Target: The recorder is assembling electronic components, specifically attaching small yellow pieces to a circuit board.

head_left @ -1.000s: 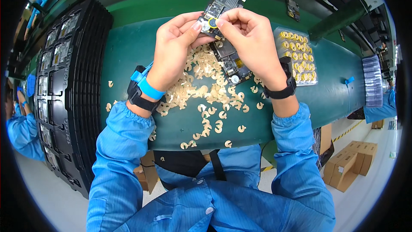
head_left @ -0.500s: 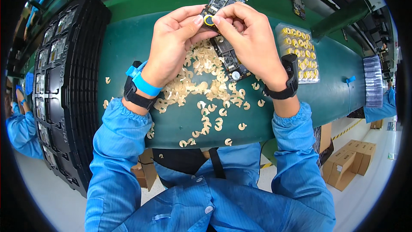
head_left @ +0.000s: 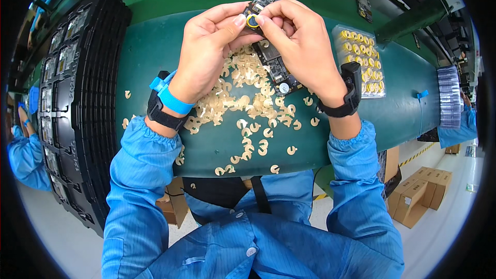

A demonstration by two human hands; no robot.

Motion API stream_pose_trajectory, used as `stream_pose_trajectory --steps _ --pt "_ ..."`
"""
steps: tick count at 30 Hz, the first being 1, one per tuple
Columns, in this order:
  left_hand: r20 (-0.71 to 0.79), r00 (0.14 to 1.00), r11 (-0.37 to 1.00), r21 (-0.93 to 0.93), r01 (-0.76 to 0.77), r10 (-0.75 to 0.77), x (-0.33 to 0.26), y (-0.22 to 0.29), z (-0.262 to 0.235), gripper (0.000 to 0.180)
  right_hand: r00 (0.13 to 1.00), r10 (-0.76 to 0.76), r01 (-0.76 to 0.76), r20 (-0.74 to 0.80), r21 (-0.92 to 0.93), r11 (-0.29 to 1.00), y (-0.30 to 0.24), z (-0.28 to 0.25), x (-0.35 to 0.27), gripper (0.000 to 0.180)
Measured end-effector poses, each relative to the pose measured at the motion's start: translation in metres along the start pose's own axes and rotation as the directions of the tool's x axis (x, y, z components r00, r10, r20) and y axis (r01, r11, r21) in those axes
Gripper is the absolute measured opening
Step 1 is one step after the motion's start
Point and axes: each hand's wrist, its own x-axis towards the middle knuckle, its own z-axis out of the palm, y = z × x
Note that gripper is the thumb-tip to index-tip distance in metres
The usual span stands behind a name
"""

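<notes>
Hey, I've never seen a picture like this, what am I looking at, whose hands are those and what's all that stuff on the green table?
This is one view from a camera worn on a person's head, looking down; its wide lens bends the edges. The left hand and right hand belong to the wearer, in blue sleeves with wristbands. Together their fingertips pinch a small yellow ring against a dark circuit board held above the green table. Under the hands lies a pile of pale paper cutouts. On the right sits a sheet of yellow rings; on the left, a stack of black trays. Cardboard boxes stand on the floor.
</notes>
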Motion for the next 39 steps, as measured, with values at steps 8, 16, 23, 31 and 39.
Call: stream_pose_trajectory --steps 8,16,23,31,39 --pt "-0.004 1.000 1.000 -0.028 -0.004 0.004 -0.002 0.003 0.001 0.034 0.999 -0.012 0.012 -0.036 -0.010 1.000 0.000 0.002 0.000 0.013" --pt "-0.018 0.999 0.994 0.104 -0.033 0.035 -0.002 0.004 0.006 0.033 0.999 0.001 0.000 -0.048 0.025 1.000 0.003 0.003 -0.001 0.014" --pt "-0.040 0.997 0.985 0.165 -0.054 0.061 -0.003 0.004 0.007 0.033 0.996 0.028 -0.023 -0.082 0.062 0.998 -0.002 0.005 -0.002 0.012" --pt "-0.048 0.996 0.983 0.170 -0.068 0.077 -0.005 0.005 0.009 0.033 0.988 -0.001 0.009 -0.155 0.056 0.998 -0.002 0.009 -0.004 0.011" --pt "-0.049 0.995 0.981 0.178 -0.082 0.092 -0.003 0.004 0.008 0.031 0.987 -0.012 0.022 -0.162 0.060 0.998 -0.002 0.011 -0.004 0.009"
